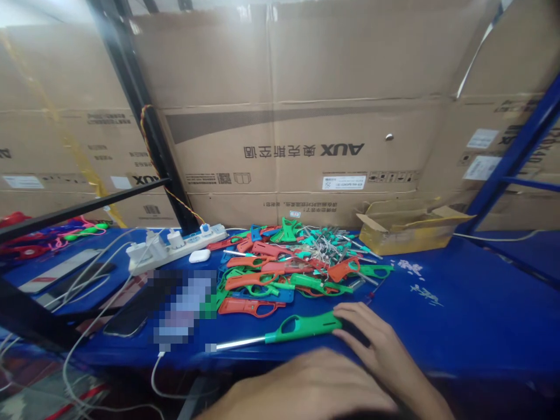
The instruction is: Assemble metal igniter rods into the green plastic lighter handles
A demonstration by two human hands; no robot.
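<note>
A green gas lighter (306,326) with a long silver tube lies near the front edge of the blue table, its tube pointing left. At its handle end, my right hand (371,335) pinches it between thumb and fingers. My left hand (310,382) is low in the foreground, blurred, in front of the lighter; its fingers are hidden. Behind the lighter is a heap of orange, green and blue lighter casings (251,281). Metal tubes and wired parts (328,245) are tangled at the heap's back right.
An open cardboard box (406,236) stands at the back right. Leftward are a white power strip (179,248) with chargers, a white earbud case (200,256), phones (131,309) and loose white cables. Large cardboard sheets (297,70) wall off the back. Dark metal posts (131,99) frame the left.
</note>
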